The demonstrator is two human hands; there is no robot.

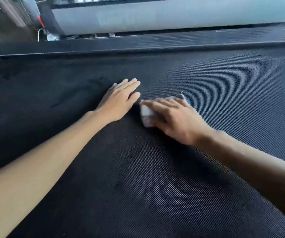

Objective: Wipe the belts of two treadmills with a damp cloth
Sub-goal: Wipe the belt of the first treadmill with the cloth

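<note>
Black treadmill belt (207, 74), left hand (119, 100) flat with straight fingers (131, 85), right hand (174, 117) clamped over white cloth (146, 114).

Ahead of me
Pale grey panel (172, 19) across the top; a white cord (38, 34) dangling left of it.
</note>
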